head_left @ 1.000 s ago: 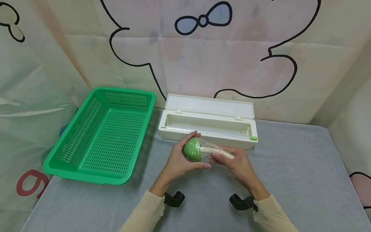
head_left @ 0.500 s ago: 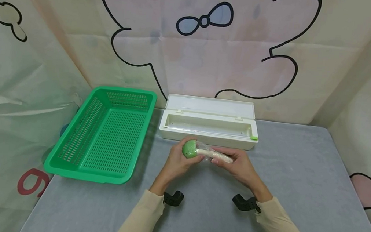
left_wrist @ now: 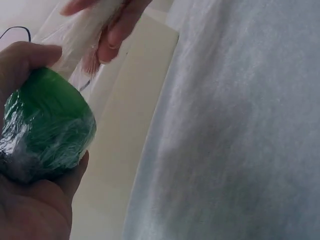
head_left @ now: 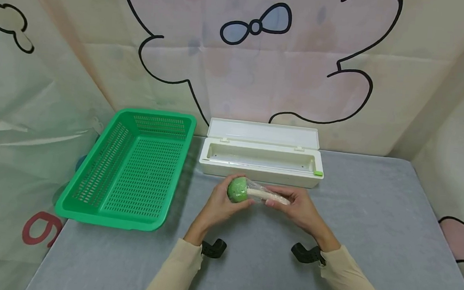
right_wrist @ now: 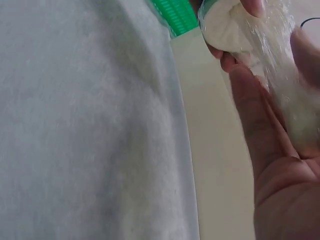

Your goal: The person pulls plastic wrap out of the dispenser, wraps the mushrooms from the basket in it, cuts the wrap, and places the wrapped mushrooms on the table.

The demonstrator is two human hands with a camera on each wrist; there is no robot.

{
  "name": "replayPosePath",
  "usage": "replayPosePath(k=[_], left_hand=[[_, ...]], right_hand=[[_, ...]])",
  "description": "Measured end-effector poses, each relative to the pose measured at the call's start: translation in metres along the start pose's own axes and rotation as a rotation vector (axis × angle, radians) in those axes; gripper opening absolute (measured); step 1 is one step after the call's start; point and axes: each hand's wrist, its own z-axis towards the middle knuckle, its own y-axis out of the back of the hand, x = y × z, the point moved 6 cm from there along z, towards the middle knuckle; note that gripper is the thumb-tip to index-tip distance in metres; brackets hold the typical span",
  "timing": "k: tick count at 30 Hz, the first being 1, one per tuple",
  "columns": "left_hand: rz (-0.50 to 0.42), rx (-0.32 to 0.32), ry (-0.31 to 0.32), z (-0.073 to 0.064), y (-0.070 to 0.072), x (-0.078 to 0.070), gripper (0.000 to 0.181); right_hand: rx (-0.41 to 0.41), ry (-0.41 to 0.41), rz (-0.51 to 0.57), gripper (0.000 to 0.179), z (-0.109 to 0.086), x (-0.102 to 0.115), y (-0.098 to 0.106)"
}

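Note:
A mushroom with a green cap and a long pale stem (head_left: 264,194) is wrapped in clear plastic film and held in the air by both hands. My left hand (head_left: 218,204) grips the cap (left_wrist: 52,122), thumb on one side and fingers round the other. Around the stem, my right hand (head_left: 302,212) closes with thumb and fingers; crinkled film (right_wrist: 272,50) shows there in the right wrist view. Just behind the hands stands a white cling film dispenser box (head_left: 260,173) with its lid (head_left: 263,133) raised. Parts of the stem and film are hidden by fingers.
A green perforated plastic basket (head_left: 138,173) stands at the left of the grey cloth-covered table (head_left: 374,222). The dispenser has a small green slider (head_left: 318,173) at its front right. A printed fabric backdrop (head_left: 246,72) closes off the back and sides.
My left fingers, raised and spread round the cap a second ago, have drawn in closer on it. The mushroom has turned and come slightly lower, still in both hands.

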Motion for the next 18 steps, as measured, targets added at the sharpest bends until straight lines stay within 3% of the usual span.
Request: replayPosePath(k=[7,13,15,18], left_hand=[[-0.008,-0.013,0.007,0.001,0.001,0.006,0.073],[0.045,0.093,-0.03,-0.001,0.001,0.012,0.09],[0.058,0.12,-0.048,-0.001,0.003,0.014,0.089],[0.102,0.13,-0.062,-0.001,0.005,0.019,0.086]], right_hand=[[-0.01,-0.033,0.026,0.038,-0.006,-0.006,0.007],[-0.061,0.017,-0.007,0.031,-0.005,-0.013,0.01],[-0.076,0.023,-0.05,0.031,-0.005,-0.017,0.01],[-0.093,0.052,-0.204,0.031,-0.003,-0.021,0.007]])
